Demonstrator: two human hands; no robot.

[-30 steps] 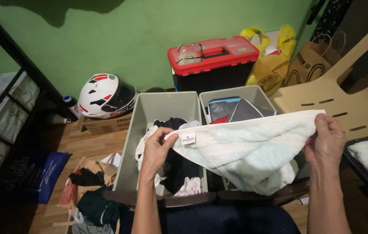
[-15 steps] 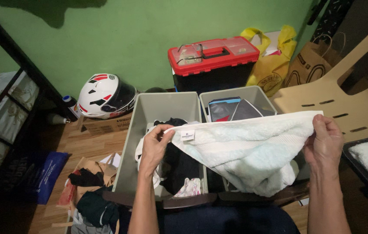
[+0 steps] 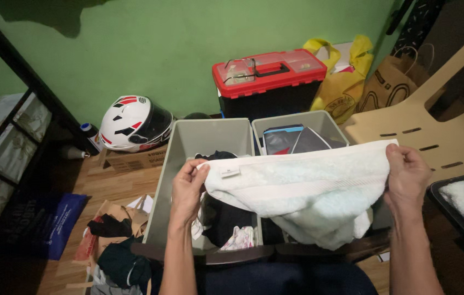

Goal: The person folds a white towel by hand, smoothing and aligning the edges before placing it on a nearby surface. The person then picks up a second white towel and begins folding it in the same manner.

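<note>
A green wall [image 3: 150, 49] closes the far side, with a dark patch at its top left. The wooden floor [image 3: 117, 183] runs below it. At the left stands a dark bed frame [image 3: 22, 123] with a flowered mattress. At the right stands a tan plastic chair [image 3: 428, 117]. The light is dim and even.

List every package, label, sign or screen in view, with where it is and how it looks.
Sewn-in label: small white rectangle on the pale towel, by the left hand.
Yellow plastic bag: crumpled, against the wall, dark print.
Brown paper bag: right of it, dark print.
Cardboard box: brown, under the helmet.
Blue bag: flat, left floor.
</note>
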